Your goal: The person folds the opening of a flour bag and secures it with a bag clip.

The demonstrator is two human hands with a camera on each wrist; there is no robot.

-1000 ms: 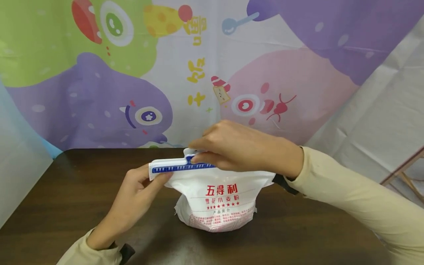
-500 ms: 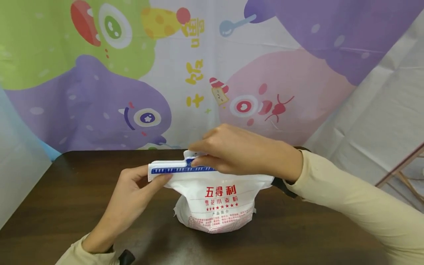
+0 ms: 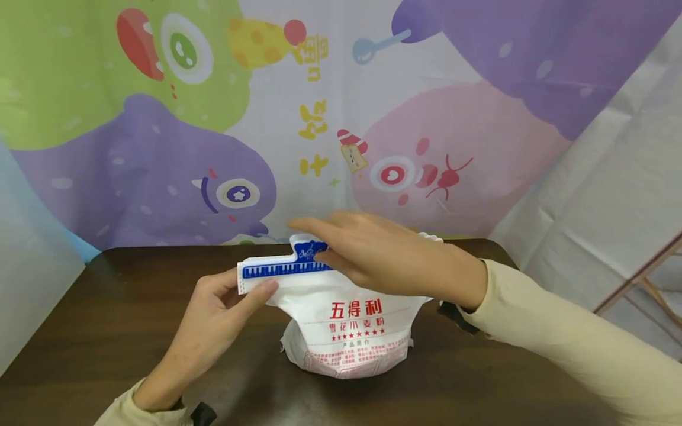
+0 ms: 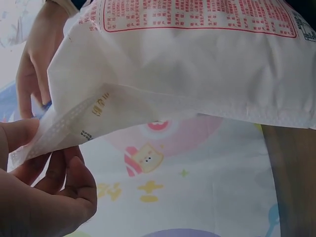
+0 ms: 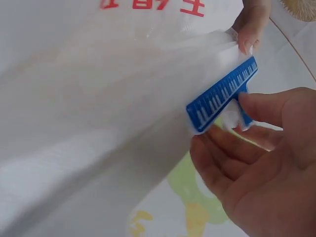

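Note:
A white flour bag (image 3: 351, 337) with red print stands on the table, its top edge drawn up flat. Along that edge sits a blue-and-white bag clip (image 3: 282, 271) with a piano-key pattern. My left hand (image 3: 208, 322) pinches the bag's top left corner beside the clip's end; in the left wrist view, the thumb and bent fingers have the corner between them. Beside the clip's handle is my right hand (image 3: 389, 257), index finger straight and raised above it. The right wrist view shows the thumb (image 5: 261, 106) at the handle and relaxed fingers behind the clip.
The dark wooden table (image 3: 133, 319) runs back to a cartoon-printed cloth (image 3: 309, 195). Pale sheeting (image 3: 613, 195) hangs at the right, with part of a wooden frame (image 3: 647, 284) near it.
My right hand has loosened on the clip's handle and moved slightly right and down, its index finger lifting away; more of the blue handle shows. My left hand keeps its pinch on the corner.

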